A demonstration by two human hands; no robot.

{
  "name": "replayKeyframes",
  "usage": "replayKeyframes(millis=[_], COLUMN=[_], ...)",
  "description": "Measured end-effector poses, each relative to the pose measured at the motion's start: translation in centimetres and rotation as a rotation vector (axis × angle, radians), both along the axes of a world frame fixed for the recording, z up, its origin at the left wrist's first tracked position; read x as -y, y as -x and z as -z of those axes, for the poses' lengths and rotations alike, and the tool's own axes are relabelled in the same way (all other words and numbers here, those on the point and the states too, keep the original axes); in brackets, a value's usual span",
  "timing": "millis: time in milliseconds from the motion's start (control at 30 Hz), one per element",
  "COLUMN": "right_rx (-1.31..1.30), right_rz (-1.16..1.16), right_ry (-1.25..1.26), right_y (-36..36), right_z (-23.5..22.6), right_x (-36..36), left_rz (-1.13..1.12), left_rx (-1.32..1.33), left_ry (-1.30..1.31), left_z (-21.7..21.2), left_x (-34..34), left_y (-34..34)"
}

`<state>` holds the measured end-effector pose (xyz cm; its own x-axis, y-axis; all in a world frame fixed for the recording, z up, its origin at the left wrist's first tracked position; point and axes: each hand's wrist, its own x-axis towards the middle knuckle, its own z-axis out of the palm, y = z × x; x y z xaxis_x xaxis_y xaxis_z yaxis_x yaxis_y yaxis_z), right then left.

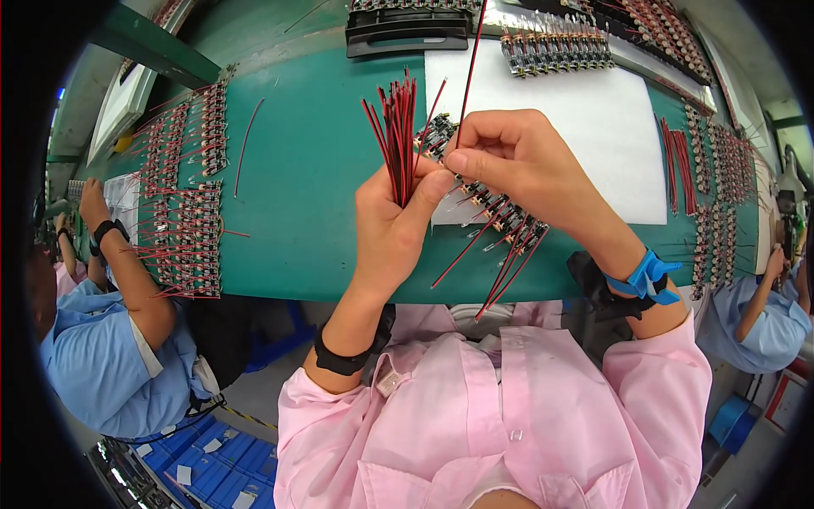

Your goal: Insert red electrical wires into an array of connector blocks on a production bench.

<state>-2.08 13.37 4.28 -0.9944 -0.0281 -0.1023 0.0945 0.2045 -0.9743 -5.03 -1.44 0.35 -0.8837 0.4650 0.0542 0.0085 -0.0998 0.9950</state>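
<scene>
Our left grip (392, 227) pinches a wire bundle (397, 127). Our right grip (530, 165) pinches a single wire (469, 72) beside circuit boards (514, 217).

From afar I'm counting two bare hands (392, 225), one bundle of thin red-and-black wires (397, 136), its strands too dense for numbering, one long dark-red wire (471, 68), one white rectangular sheet (602, 144), one blue plastic wristband (649, 278), and two black wristbands (349, 355).

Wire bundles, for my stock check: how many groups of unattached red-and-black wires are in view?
2: the held bundle in the left hand, and the lying bundle beside the right edge of the white sheet. Others may be hidden.
</scene>
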Motion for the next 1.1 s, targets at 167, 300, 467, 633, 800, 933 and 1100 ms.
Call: replayKeyframes(millis=[167, 300, 467, 633, 800, 933, 1100], right_rx=[0.041, -0.061, -0.086, -0.019, 0.025, -0.020, -0.017], right_rz=[0.035, 0.017, 0.061, 0.130, 0.206, 0.264, 0.271], right_ry=[-0.007, -0.126, -0.144, -0.388, -0.408, -0.435, -0.493], right_y=[-0.4, -0.6, -1.0, -1.3, -2.0, -1.9, -1.7], right_z=[0.5, 0.6, 0.5, 1.9, 4.0, 4.4, 4.2], right_x=[0.1, 0.5, 0.5, -2.5, -3.2, -2.9, -2.4], left_rz=[0.014, -0.004, -0.003, -0.048, -0.088, -0.102, -0.115], left_rx=[0.014, 0.012, 0.065, 0.213, 0.005, -0.158, -0.249], left_ry=[-0.018, -0.029, -0.055, -0.183, -0.132, -0.164, -0.086], left_z=[0.2, 0.1, 0.3, 1.7, 3.7, 5.0, 5.1], left_x=[0.1, 0.2, 0.3, 1.9, 3.1, 3.8, 4.4], left_y=[-0.1, -0.1, -0.1, -0.8, -1.9, -2.0, -2.1])
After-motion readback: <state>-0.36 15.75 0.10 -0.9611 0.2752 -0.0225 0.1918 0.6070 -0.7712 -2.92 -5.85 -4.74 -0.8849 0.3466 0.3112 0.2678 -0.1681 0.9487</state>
